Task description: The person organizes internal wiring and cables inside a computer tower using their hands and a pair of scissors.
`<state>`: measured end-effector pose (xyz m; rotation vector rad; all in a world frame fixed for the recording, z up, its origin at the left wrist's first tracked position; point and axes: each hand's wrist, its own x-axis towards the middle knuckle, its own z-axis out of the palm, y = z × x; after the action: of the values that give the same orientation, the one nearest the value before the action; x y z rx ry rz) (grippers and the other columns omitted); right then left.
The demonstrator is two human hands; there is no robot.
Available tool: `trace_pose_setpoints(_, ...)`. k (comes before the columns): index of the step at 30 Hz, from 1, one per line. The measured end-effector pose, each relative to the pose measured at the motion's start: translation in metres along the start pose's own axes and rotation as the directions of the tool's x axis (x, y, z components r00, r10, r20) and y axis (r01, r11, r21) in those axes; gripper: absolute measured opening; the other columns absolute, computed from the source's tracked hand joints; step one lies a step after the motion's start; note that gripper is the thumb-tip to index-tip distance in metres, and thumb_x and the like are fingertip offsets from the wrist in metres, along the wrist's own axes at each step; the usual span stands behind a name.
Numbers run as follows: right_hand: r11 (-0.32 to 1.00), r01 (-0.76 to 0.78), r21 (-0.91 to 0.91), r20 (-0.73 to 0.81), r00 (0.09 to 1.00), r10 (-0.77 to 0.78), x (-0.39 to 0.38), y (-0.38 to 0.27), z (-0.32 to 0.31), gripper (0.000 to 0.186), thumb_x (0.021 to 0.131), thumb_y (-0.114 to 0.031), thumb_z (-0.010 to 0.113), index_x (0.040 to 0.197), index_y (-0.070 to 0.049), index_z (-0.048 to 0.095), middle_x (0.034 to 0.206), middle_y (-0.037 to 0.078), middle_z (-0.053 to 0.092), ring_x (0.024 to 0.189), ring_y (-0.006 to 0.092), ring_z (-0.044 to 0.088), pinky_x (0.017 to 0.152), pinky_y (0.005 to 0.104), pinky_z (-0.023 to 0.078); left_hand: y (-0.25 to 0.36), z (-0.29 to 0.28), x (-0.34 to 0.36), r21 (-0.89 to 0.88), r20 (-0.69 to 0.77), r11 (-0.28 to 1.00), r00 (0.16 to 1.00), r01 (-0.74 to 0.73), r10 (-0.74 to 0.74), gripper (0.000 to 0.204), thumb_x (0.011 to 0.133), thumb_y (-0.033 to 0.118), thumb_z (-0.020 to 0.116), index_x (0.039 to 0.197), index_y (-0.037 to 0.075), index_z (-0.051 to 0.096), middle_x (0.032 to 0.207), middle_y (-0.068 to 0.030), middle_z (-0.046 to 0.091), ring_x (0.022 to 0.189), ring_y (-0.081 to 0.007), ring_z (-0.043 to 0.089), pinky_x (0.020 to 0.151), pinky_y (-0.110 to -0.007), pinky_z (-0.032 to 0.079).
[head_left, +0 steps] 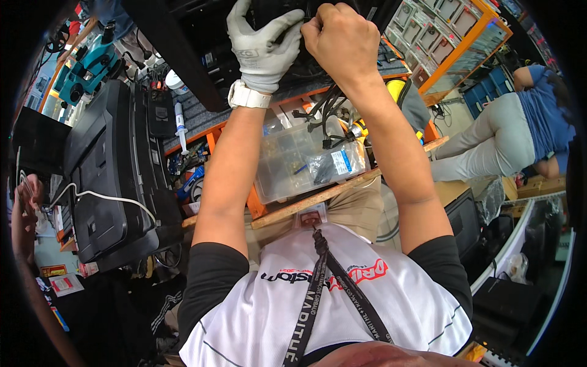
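Note:
Both hands are together at the top over a dark open case, apparently a computer case (pixel 177 46), whose black frame stands at the left. My left hand (pixel 264 52) wears a white glove, with a white watch at the wrist. Its thumb and forefinger come together beside my right hand, while another finger points away upward. My bare right hand (pixel 345 46) is closed, fingertips pinched against the left hand's fingertips. Whatever lies between the fingertips is too small or hidden to make out. Black cables with connectors (pixel 327 119) hang from the case below my right hand.
Below my hands, an open drawer holds a clear compartment box (pixel 278 177) with a small plastic bag (pixel 333 164) on it. A syringe (pixel 180 125) lies left on the bench. A black printer (pixel 113 171) stands left. At right, a person (pixel 507 131) bends near a glass cabinet (pixel 449 46).

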<state>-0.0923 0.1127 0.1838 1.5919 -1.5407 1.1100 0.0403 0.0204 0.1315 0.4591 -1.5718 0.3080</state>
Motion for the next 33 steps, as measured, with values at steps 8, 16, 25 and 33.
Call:
trace_pose_setpoints(8,0.998,0.034,0.059,-0.007,0.999,-0.034,-0.014,0.009,0.004,0.011,0.089,-0.021,0.076,0.085,-0.01,0.077,0.076,0.007,0.071,0.065,0.0324,0.073,0.059,0.0428,0.06,0.004,0.009,-0.008,-0.357,-0.102,0.917,0.968,0.18,-0.23,0.047,0.075,0.007,0.096,0.118,0.012,0.078,0.121,-0.0066,0.072,0.126,-0.0323,0.06,0.111,-0.044,0.048)
trace_pose_setpoints(16,0.993,0.099,0.059,-0.046,0.994,-0.097,-0.006,0.007,0.0,0.012,0.087,-0.021,0.076,0.086,-0.01,0.071,0.081,0.011,0.073,0.065,0.0352,0.074,0.057,0.046,0.06,-0.031,-0.011,0.018,-0.125,0.216,0.982,0.962,-0.141,0.165,0.035,0.076,0.017,0.095,0.11,0.019,0.087,0.106,0.0003,0.085,0.111,-0.0273,0.07,0.116,-0.048,0.046)
trace_pose_setpoints(25,0.99,0.088,0.114,-0.055,0.995,-0.082,-0.001,-0.001,-0.006,0.006,0.092,-0.008,0.067,0.09,-0.007,0.062,0.083,0.015,0.065,0.068,0.0389,0.071,0.059,0.0477,0.059,-0.015,-0.007,0.022,0.033,0.172,0.984,0.971,-0.174,0.166,0.024,0.077,0.012,0.089,0.099,0.018,0.084,0.103,-0.0144,0.075,0.103,-0.0434,0.07,0.098,-0.052,0.059)
trace_pose_setpoints(33,0.996,-0.001,0.086,-0.083,0.997,0.008,-0.009,0.008,0.015,0.002,0.09,-0.009,0.064,0.09,-0.007,0.065,0.083,0.016,0.071,0.069,0.0377,0.075,0.061,0.047,0.063,-0.028,0.004,0.01,-0.025,0.059,0.994,0.993,-0.106,0.107,0.023,0.081,0.018,0.095,0.102,0.018,0.085,0.096,-0.0009,0.083,0.1,-0.0313,0.071,0.106,-0.048,0.054)
